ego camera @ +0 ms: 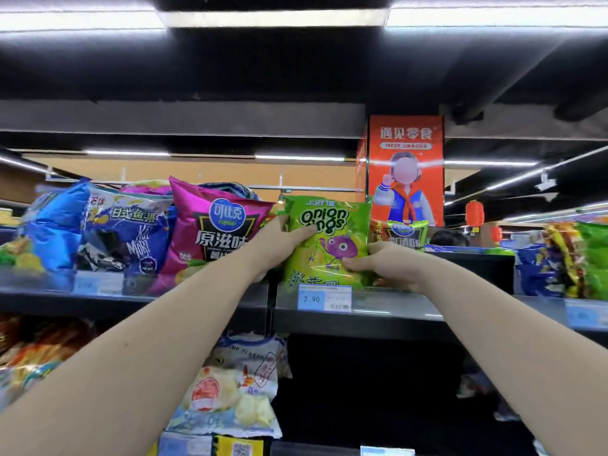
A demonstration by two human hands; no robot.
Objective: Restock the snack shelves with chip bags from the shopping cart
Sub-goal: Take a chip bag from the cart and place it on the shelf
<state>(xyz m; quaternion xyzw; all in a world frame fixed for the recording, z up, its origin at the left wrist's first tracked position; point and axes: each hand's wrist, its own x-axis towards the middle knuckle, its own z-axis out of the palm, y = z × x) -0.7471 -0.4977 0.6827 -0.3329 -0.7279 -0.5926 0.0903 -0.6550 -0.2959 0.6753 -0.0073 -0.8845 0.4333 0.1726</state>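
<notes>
A green onion rings bag (329, 238) stands upright on the top shelf (394, 307), just behind a blue price tag (324, 298) reading 2.90. My left hand (279, 243) grips the bag's left edge, thumb across its front. My right hand (385, 261) holds its lower right corner. To the left of it stand a magenta chip bag (210, 228) and a blue bag (128, 232). The shopping cart is out of view.
A small green bag (406, 233) sits behind on the right, and more bags (572, 261) stand at far right. A white chip bag (240, 383) lies on the lower shelf, with a dark gap to its right. An orange banner (406, 169) hangs behind.
</notes>
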